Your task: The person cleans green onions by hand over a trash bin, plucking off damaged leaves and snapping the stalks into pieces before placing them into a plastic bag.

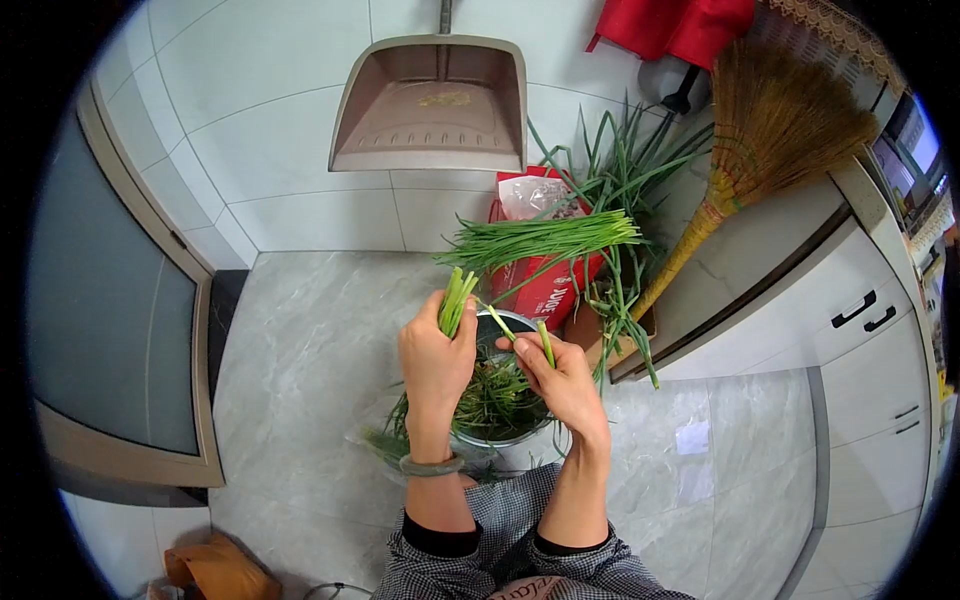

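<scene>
My left hand (437, 345) is closed around a small bunch of green stalks (457, 302), their ends sticking up above the fist. To its right, my right hand (556, 375) pinches a couple of pale-ended green stalks (545, 343) between thumb and fingers. Below and between both hands stands a round metal bin (497, 441) holding loose green leaves and trimmings (495, 398). Beyond the hands, a larger bundle of long green stalks (545, 238) lies across the top of a red box (540, 292).
A dustpan (430, 110) hangs against the tiled wall. At the right, a straw broom (775, 130) leans near long-leaved green onions (625, 165) and a white cabinet (780, 330). A framed door (130, 290) is at the left. An orange-brown bag (220, 570) lies at the lower left.
</scene>
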Available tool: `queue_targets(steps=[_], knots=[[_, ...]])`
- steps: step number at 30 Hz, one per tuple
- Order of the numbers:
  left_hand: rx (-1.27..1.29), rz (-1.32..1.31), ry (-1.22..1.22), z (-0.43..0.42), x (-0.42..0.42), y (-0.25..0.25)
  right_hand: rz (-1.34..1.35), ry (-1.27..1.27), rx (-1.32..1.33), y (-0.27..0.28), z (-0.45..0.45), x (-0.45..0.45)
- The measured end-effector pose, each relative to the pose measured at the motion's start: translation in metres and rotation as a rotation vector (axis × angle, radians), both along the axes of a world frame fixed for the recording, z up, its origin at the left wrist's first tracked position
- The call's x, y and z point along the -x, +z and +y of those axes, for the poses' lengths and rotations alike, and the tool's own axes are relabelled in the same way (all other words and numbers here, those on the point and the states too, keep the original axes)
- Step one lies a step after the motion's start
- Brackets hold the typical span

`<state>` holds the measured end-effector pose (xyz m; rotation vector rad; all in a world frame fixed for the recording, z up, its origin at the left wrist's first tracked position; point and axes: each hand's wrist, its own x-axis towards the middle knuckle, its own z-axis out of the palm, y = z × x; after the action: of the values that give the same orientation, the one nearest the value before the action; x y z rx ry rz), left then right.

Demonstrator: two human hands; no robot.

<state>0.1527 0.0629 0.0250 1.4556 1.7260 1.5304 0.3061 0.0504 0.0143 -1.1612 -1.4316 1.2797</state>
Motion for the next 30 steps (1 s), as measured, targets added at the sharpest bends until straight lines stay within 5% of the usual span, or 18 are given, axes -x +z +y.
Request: queue_targets(steps=[8, 16, 30], knots=[[0.136, 0.196, 0.014, 0.001, 0.010, -0.016, -0.041, -0.024, 0.158, 0.009, -0.006, -0.012], [0.253, -0.387, -0.461, -0.004, -0.003, 0.005, 0.149, -0.015, 0.170, 0.003, -0.003, -0.013], [0.105, -0.306, -0.349, -0.012, -0.001, 0.009, 0.231, -0.053, 0.034, 0.012, -0.006, -0.007]])
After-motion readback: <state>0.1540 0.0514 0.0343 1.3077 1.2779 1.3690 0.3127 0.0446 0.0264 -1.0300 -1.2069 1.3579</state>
